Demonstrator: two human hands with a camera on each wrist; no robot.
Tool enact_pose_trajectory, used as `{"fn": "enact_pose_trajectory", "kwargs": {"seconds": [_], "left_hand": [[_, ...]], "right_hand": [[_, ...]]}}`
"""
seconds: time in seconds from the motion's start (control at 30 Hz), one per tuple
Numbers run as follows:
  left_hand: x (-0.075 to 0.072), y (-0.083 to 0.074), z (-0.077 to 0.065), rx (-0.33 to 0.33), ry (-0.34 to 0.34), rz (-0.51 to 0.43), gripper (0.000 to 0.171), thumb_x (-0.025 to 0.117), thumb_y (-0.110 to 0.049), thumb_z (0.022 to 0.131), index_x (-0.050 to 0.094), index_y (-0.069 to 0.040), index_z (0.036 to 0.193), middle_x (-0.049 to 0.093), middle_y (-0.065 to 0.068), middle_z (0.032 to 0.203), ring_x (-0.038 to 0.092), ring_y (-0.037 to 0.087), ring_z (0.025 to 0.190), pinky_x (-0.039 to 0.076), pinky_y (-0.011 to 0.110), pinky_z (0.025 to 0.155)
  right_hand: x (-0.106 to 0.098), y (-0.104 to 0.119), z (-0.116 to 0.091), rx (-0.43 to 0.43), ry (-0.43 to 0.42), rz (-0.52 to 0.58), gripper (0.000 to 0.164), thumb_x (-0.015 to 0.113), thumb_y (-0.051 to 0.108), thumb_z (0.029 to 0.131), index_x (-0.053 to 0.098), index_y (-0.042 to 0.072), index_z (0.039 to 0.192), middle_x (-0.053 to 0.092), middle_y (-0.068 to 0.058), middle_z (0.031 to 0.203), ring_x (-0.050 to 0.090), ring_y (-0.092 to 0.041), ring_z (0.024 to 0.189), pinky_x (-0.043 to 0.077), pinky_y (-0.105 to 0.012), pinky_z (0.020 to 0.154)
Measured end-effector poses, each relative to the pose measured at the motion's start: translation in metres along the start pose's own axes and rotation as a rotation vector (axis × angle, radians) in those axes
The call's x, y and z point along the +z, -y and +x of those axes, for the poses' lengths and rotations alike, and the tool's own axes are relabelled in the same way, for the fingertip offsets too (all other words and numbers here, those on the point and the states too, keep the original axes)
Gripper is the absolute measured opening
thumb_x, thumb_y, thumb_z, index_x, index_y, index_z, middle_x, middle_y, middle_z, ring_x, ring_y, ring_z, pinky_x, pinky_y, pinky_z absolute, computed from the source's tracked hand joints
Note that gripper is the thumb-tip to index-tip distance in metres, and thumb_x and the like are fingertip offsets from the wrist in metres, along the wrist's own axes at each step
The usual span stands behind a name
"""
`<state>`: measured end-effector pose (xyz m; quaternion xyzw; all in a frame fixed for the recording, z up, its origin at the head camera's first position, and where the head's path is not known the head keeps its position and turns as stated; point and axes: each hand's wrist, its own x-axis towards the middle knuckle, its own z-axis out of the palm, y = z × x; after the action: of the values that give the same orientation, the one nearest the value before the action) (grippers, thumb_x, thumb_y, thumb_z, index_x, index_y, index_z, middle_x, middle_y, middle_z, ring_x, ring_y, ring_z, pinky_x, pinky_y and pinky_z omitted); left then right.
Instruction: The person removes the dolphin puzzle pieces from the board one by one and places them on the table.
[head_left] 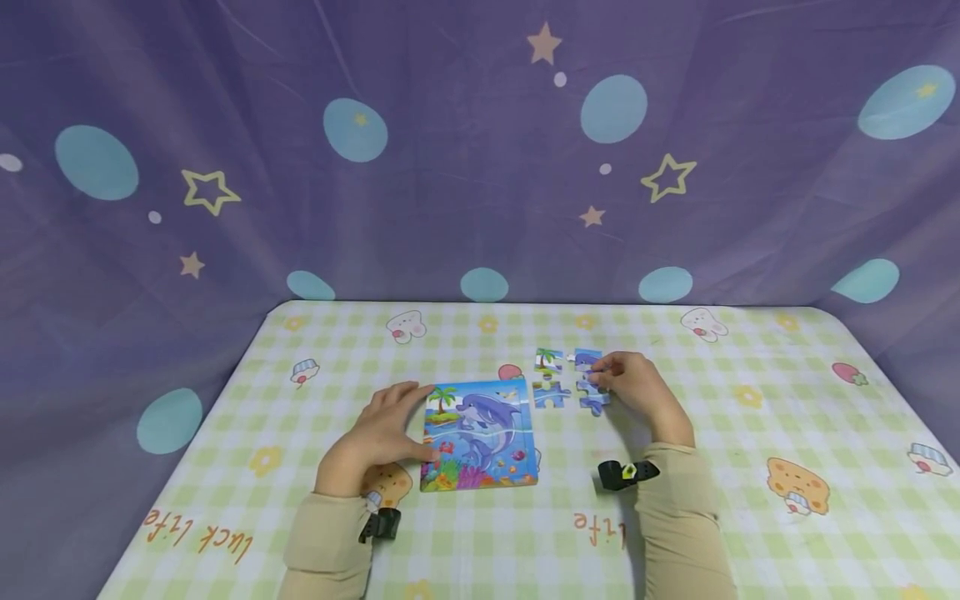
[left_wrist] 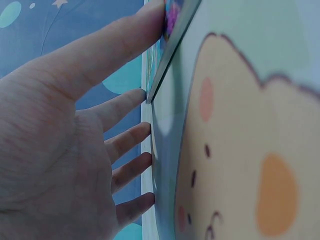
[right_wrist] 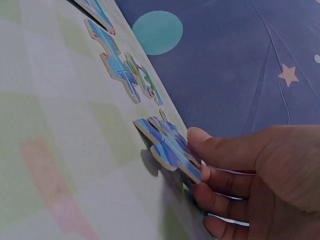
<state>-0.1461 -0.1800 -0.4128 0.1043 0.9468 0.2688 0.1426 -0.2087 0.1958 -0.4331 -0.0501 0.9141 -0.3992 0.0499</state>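
The right hand (head_left: 643, 393) pinches a tilted puzzle piece (right_wrist: 175, 152) over the bench (head_left: 480, 550), a gap right of a flat piece (head_left: 552, 395), while the left hand (head_left: 372, 435), fingers spread, touches the dolphin board (head_left: 480, 437).

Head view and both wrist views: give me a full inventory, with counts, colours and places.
Dolphin board: 1, mostly blue, on the tablecloth, left of the pieces
Palm-tree piece: 1, green and blue, far left of the group
Blue piece: 1, near left of the group
Dolphin piece: 1, blue-purple, far right of the group
Held piece: 1, blue-purple, near right, tilted
Tablecloth: 1, green-and-white checked, cartoon prints, under everything
Backdrop: purple, stars and circles, behind
Wrist devices: 2, black, one per wrist
Sleeves: 2, beige, both arms
Left hand: 1, at the board's left edge
Right hand: 1, pinching the held piece
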Motion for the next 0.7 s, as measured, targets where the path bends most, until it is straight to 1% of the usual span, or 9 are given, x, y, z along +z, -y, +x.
{"fn": "enact_pose_trajectory", "kwargs": {"seconds": [0.17, 0.3, 0.37, 0.53, 0.7], "left_hand": [[-0.001, 0.001, -0.001, 0.005, -0.003, -0.005, 0.098, 0.088, -0.035, 0.073, 0.037, -0.013, 0.154, 0.025, 0.018, 0.158, 0.019, 0.044, 0.143, 0.021, 0.067, 0.111], [0.000, 0.002, -0.001, 0.005, -0.002, -0.006, 0.097, 0.088, -0.035, 0.074, 0.037, -0.013, 0.154, 0.025, 0.017, 0.158, 0.018, 0.043, 0.143, 0.020, 0.067, 0.111], [0.000, 0.002, -0.001, 0.005, 0.000, -0.007, 0.097, 0.088, -0.035, 0.074, 0.036, -0.013, 0.154, 0.025, 0.017, 0.159, 0.018, 0.043, 0.143, 0.020, 0.066, 0.112], [0.000, 0.001, 0.000, 0.008, 0.000, -0.012, 0.098, 0.088, -0.036, 0.074, 0.036, -0.013, 0.154, 0.024, 0.017, 0.159, 0.018, 0.043, 0.143, 0.021, 0.066, 0.112], [0.000, 0.000, -0.001, 0.004, 0.001, -0.010, 0.098, 0.088, -0.036, 0.074, 0.036, -0.013, 0.154, 0.024, 0.016, 0.159, 0.018, 0.043, 0.144, 0.020, 0.066, 0.112]], "right_hand": [[0.000, 0.001, 0.000, 0.025, -0.015, -0.014, 0.018, 0.066, 0.014, 0.095, 0.070, -0.002, 0.102, 0.070, -0.011, 0.089, 0.062, -0.021, 0.080, 0.047, -0.033, 0.072], [0.000, 0.001, 0.000, 0.052, -0.025, -0.034, 0.019, 0.065, 0.016, 0.096, 0.070, -0.001, 0.102, 0.069, -0.011, 0.092, 0.058, -0.022, 0.082, 0.045, -0.033, 0.073], [0.000, 0.004, -0.001, 0.046, -0.028, -0.024, 0.020, 0.065, 0.016, 0.096, 0.070, -0.002, 0.103, 0.070, -0.012, 0.093, 0.060, -0.022, 0.082, 0.046, -0.033, 0.073], [0.005, 0.017, 0.000, -0.015, -0.033, 0.012, 0.021, 0.064, 0.016, 0.097, 0.070, -0.003, 0.105, 0.070, -0.015, 0.096, 0.062, -0.024, 0.083, 0.049, -0.035, 0.073], [0.015, 0.032, 0.001, -0.084, 0.014, 0.040, 0.019, 0.065, 0.014, 0.096, 0.071, -0.001, 0.106, 0.069, -0.013, 0.097, 0.062, -0.024, 0.086, 0.051, -0.036, 0.073]]}}
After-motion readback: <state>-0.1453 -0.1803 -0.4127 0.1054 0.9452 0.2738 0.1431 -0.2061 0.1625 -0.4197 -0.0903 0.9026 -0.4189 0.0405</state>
